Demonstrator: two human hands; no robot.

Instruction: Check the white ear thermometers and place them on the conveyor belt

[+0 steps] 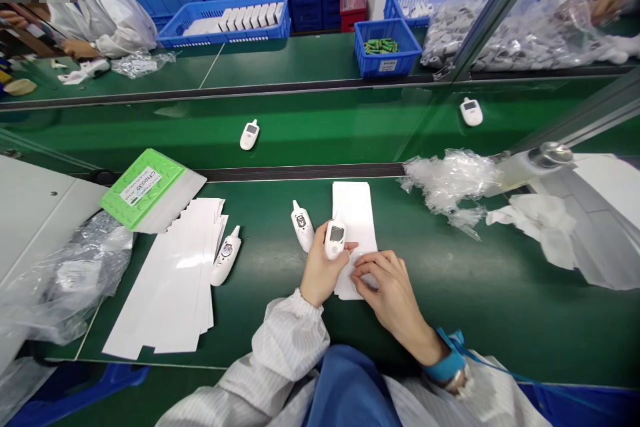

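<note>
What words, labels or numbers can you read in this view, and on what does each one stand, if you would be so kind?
"CR2032", as best it reads, in large print on the white label of the green plastic pad.
Smaller print on that label: too small to read.
Tag on the blue crate: too blurred to read.
Print on each white ear thermometer: too small to read.

Lower body of white ear thermometer (335,241) hidden by left hand (320,273); paper sheet (356,213) partly covered by right hand (385,293). Screen readout too small to read. Label on green plastic case (135,197) illegible. Co-worker's sleeve (105,7) cut off by upper-left edge.
</note>
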